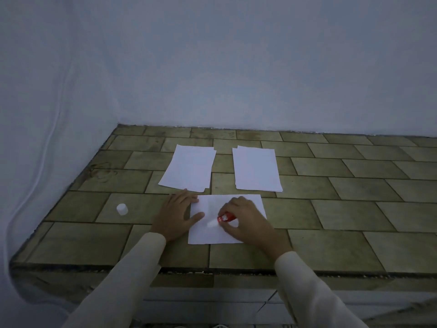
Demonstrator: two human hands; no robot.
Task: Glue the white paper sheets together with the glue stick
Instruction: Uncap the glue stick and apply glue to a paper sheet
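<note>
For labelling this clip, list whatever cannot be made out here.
1. Head view: the glue stick label, blurred and partly under the right hand.
2. Head view: any glue on the near sheet, white on white.
3. Head view: sheet count in the left pile and right pile, edges too fine.

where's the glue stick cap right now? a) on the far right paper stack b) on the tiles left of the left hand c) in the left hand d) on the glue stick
b: the white cap stands on the tiles, left of the left hand, while the right hand holds the uncapped glue stick.
</note>
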